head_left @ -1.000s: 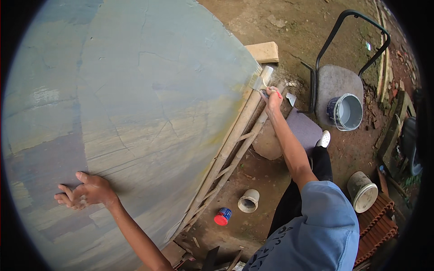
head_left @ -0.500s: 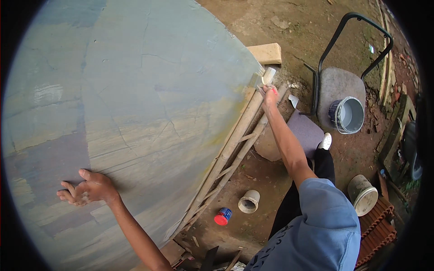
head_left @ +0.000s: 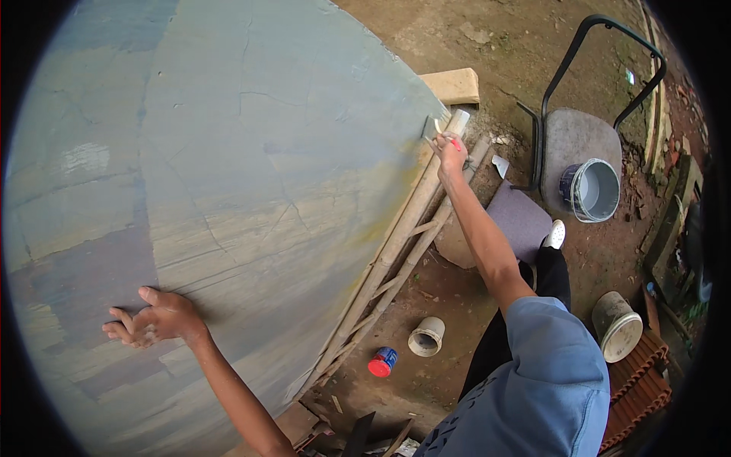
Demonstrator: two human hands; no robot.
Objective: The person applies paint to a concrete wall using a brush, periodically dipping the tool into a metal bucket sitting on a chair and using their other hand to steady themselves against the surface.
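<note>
A large cracked wall, patched in grey-blue and cream, fills the left side. Against it rests my left hand, thumb apart and fingers loosely bent, with nothing visible in it. Whitish smears mark its fingers. Out at the wall's right edge, my right hand is closed around a small tool with a red handle. A pale curved part shows at the tool's wall end; its exact kind is too small to tell. A bamboo ladder leans along this edge, just under my right hand.
A chair on the right bears a bucket of pale paint. Below stand a small whitish pot, a blue can with red lid and another bucket beside roof tiles. A pale block lies beyond the ladder top.
My right hand has moved slightly left along the wall's edge with the red-handled tool. My left hand stays on the same wall area. The whole view has shifted a little.
</note>
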